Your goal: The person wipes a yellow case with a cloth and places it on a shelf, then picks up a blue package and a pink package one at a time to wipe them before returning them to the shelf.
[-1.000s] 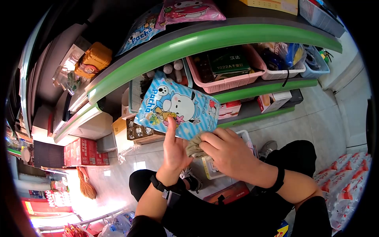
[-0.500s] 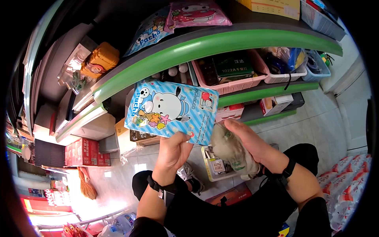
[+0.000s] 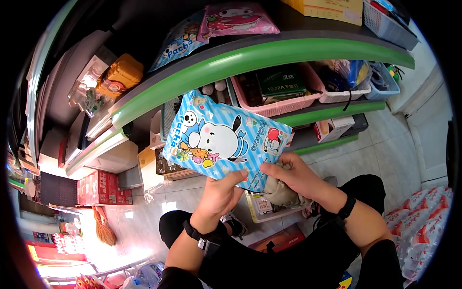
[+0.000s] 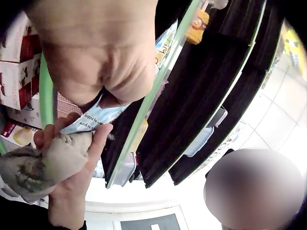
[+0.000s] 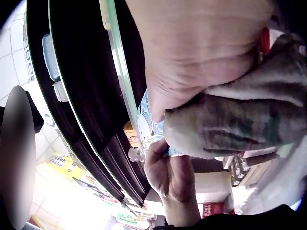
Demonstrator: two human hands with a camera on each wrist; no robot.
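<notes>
A blue-and-white striped plastic packet, printed with a cartoon dog and "Pacha", is held up at a tilt in front of the shelves. My left hand grips its lower edge, thumb on the printed face and fingers hidden behind. At the packet's lower right corner, my right hand pinches the edge with its thumb on the front. A greyish-beige rag hangs bunched in that same right hand, below the packet. The right wrist view shows the rag close up, with faded greenish patches.
Above is a green-edged shelf bearing a pink packet and another blue one. Beneath it stand a pink basket, a white basket and a blue basket. A box of small goods stands on the floor. Wrapped bottles are at right.
My right hand first had the rag at the packet's lower edge, then drew away rightward with it. It now pinches the packet's right corner, and the packet has shifted right and turned.
</notes>
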